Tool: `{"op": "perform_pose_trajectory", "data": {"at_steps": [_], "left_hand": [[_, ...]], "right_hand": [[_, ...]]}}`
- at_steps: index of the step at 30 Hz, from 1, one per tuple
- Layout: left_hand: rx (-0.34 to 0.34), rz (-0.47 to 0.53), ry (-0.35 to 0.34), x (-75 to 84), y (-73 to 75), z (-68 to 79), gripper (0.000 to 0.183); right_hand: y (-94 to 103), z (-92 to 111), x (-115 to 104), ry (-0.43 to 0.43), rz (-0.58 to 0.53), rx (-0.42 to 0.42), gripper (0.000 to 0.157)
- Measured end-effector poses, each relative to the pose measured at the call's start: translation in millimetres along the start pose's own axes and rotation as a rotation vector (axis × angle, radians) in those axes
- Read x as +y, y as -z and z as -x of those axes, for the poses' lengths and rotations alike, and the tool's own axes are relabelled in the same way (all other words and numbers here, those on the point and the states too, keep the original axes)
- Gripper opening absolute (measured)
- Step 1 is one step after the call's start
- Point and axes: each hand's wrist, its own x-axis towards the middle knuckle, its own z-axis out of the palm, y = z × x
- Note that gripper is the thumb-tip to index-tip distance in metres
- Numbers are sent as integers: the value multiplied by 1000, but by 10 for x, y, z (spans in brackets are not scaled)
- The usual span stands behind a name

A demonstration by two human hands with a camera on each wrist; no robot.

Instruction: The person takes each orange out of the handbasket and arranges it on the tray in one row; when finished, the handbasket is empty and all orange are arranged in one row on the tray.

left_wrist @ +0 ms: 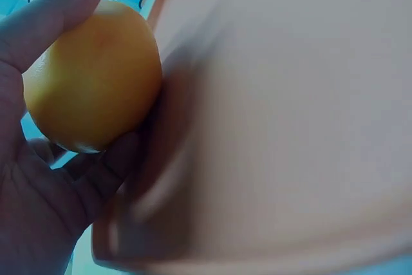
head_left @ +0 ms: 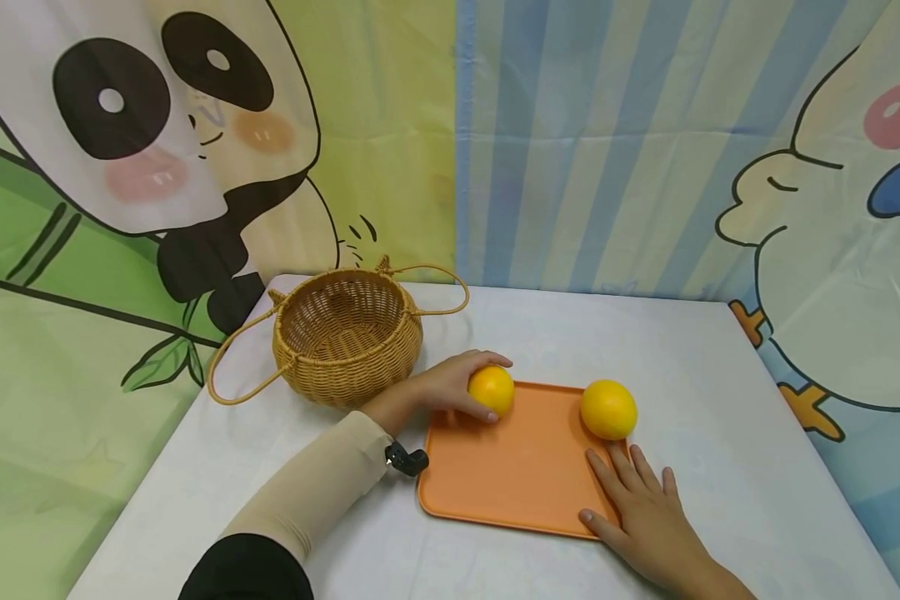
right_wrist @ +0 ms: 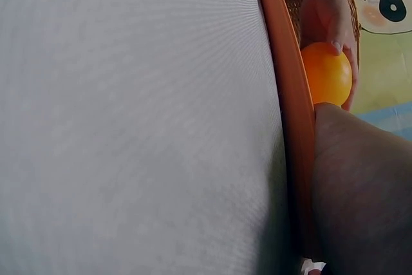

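My left hand (head_left: 453, 387) grips an orange (head_left: 492, 391) at the back left corner of the orange-coloured tray (head_left: 517, 483). In the left wrist view the thumb lies along one side of that orange (left_wrist: 96, 75) and the fingers curl round the other. Whether its underside touches the tray cannot be seen. A second orange (head_left: 608, 409) sits at the tray's back right corner, apart from both hands. Just in front of it, my right hand (head_left: 648, 525) rests on the tray's right edge, its fingers straight and spread.
A round wicker basket (head_left: 352, 379) with two loop handles stands behind my left forearm, at the back left of the white table (head_left: 720, 383). Behind the table hangs a printed curtain (head_left: 570, 142) with cartoon animals.
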Motion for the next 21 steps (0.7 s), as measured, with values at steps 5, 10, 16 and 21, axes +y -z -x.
{"op": "perform_pose_trajectory", "data": {"at_steps": [5, 10, 16, 21], "left_hand": [[6, -14, 25, 24, -26, -1, 92], [10, -29, 37, 43, -20, 9, 93], [6, -51, 34, 35, -17, 13, 94], [12, -70, 44, 16, -19, 18, 95]], "right_hand": [[-4, -2, 1, 0, 0, 0, 87], [-3, 0, -1, -4, 3, -7, 88], [4, 1, 1, -3, -3, -9, 88], [-1, 1, 7, 3, -3, -5, 88]]}}
